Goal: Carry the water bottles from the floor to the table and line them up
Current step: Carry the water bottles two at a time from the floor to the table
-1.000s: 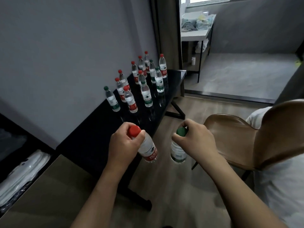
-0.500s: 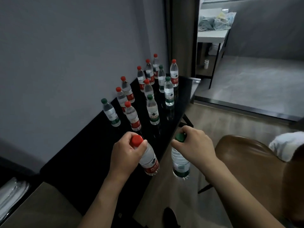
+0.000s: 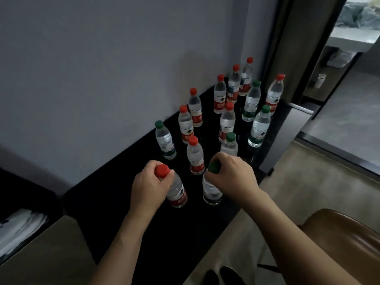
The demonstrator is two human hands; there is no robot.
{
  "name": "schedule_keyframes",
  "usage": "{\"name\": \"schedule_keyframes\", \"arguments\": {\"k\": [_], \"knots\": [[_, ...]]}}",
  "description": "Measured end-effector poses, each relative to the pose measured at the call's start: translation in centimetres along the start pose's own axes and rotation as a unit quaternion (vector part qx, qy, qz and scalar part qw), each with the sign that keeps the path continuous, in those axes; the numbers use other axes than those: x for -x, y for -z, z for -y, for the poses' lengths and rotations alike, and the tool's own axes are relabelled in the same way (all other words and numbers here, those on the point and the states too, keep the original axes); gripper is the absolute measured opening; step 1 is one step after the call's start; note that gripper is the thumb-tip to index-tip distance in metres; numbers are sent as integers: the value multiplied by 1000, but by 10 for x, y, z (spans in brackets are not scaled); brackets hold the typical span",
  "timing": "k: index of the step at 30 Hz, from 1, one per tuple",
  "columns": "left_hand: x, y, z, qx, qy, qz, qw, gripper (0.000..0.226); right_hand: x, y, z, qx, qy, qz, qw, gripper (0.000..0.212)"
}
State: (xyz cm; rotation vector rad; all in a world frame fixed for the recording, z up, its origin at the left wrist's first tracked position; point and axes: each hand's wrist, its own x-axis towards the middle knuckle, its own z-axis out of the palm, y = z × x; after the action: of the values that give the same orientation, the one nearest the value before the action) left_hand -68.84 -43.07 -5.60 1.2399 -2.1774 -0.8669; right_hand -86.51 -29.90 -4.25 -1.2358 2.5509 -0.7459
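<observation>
Black table [image 3: 115, 212] against the grey wall, bottles standing far end. Left hand [image 3: 148, 188] curls round the red-capped bottle [image 3: 176, 192], right hand [image 3: 232, 175] round the green-capped bottle [image 3: 211, 192], both over the near tabletop. Full, heavyish, slick plastic; gripping necks feels safest.

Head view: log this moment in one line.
left hand grips red-cap bottle | right hand grips green-cap bottle | both over black table
</observation>
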Motion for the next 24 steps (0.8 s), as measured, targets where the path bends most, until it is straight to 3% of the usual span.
{"name": "schedule_keyframes", "arguments": {"k": [9, 16, 24], "knots": [[-32, 13, 57, -81, 96, -51, 991, 19, -91, -87, 50, 45, 138, 125, 982, 25], [-35, 3, 93, -105, 164, -56, 979, 21, -139, -133, 78, 39, 140, 140, 980, 27], [-34, -2, 99, -112, 181, -62, 975, 20, -147, -141, 85, 18, 117, 162, 980, 30]]}}
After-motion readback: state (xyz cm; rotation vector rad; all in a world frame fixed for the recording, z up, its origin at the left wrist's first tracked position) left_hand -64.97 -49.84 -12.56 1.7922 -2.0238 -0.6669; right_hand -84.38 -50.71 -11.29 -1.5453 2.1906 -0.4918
